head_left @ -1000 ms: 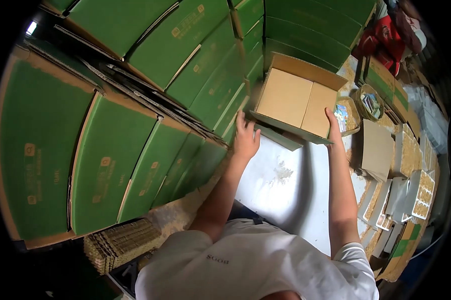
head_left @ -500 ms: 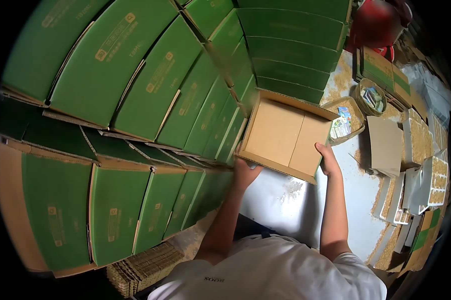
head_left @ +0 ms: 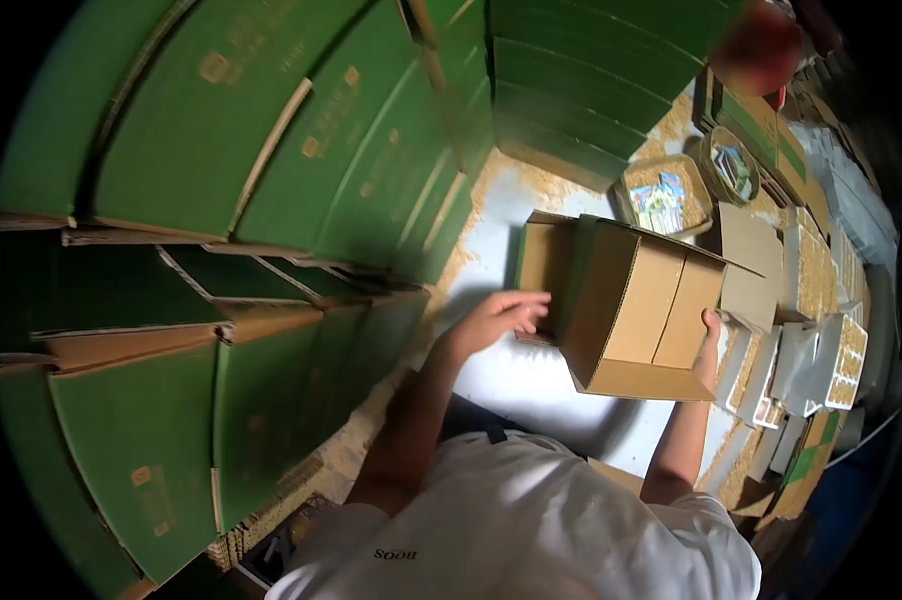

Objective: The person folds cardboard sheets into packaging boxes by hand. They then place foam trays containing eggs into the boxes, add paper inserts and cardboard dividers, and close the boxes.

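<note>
Head view: right hand [head_left: 708, 350] clasps one carton [head_left: 649, 308]; left hand [head_left: 499, 318], half-open, grips nothing beside it; two containers [head_left: 710, 172] beyond.

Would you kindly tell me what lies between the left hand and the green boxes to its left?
In the head view, only a narrow strip of floor shows between the left hand and those green boxes.

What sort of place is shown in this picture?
Probably a packing or storage room: green boxes are stacked high, the right hand holds an open box, and colourful printed items lie beyond it.
</note>
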The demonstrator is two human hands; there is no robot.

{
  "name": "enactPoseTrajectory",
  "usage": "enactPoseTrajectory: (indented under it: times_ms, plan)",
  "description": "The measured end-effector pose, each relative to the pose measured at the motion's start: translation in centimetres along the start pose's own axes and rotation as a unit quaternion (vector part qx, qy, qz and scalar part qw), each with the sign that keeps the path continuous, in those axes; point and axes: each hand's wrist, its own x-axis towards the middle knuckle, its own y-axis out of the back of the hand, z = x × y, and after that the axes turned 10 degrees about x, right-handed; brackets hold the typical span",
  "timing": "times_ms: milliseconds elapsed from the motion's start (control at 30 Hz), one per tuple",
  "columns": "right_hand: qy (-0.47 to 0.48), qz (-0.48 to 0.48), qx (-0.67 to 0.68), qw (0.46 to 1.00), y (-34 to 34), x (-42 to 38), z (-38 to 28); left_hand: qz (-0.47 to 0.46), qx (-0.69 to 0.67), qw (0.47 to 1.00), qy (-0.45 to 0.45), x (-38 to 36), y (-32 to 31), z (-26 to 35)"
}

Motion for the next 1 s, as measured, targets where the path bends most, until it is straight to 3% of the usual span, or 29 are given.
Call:
enactPoseTrajectory:
  times_ms: [33,67,133,233,367,467,533,567,600,633,733,767,800,900,933,1000]
  plan:
    - [0.004,0.010,-0.005,1.000,0.9,-1.5,0.0,0.025,0.009,1.000,-0.006,0.6,-0.5,0.4]
    - [0.011,0.014,-0.007,1.000,1.1,-2.5,0.0,0.063,0.139,0.988,-0.029,1.3,-1.5,1.1]
    - [0.028,0.014,-0.003,1.000,1.6,-3.8,-0.3,0.018,0.208,0.978,0.018,3.2,-3.1,2.7]
    - [0.003,0.015,0.020,1.000,6.2,-3.5,-0.4,0.084,0.220,0.968,-0.084,8.0,-6.0,0.0]
    - [-0.023,0.076,-0.006,0.997,7.3,-3.7,-0.7,0.073,0.184,0.979,-0.037,10.9,-6.4,0.1]
    - [-0.044,0.017,-0.034,0.998,9.1,-0.9,-0.9,0.125,0.234,0.964,-0.024,11.2,-6.8,-0.3]
    - [-0.029,0.031,-0.066,0.997,10.6,1.0,0.3,0.251,0.299,0.920,-0.032,10.3,-7.6,-0.3]
    - [-0.023,0.030,-0.071,0.997,9.5,0.9,0.7,0.289,0.408,0.866,-0.014,8.8,-7.6,0.7]
    - [-0.016,0.028,-0.076,0.997,8.7,1.1,1.1,0.321,0.511,0.797,0.002,7.4,-7.3,1.7]
    - [-0.026,-0.026,-0.042,0.998,9.5,2.2,1.4,0.296,0.524,0.798,0.035,6.4,-6.6,2.2]
    - [-0.050,-0.058,-0.003,0.997,7.2,2.3,2.9,0.263,0.273,0.921,0.088,7.4,-5.1,-3.6]
    - [-0.061,-0.066,-0.008,0.996,7.2,3.1,3.8,0.210,0.240,0.941,0.109,7.0,-4.5,-2.0]
    - [-0.060,-0.090,-0.023,0.994,5.9,2.7,4.3,0.175,0.113,0.967,0.145,6.5,-3.9,-0.4]
    - [-0.045,-0.115,-0.070,0.990,4.1,2.9,6.5,0.142,-0.078,0.968,0.190,5.1,-3.9,3.9]
    - [-0.045,-0.119,-0.061,0.990,4.0,2.7,6.7,0.092,-0.092,0.974,0.183,5.1,-2.5,3.4]
    - [-0.040,-0.135,-0.040,0.989,3.5,2.5,7.0,0.122,-0.074,0.979,0.147,5.1,-2.1,3.1]
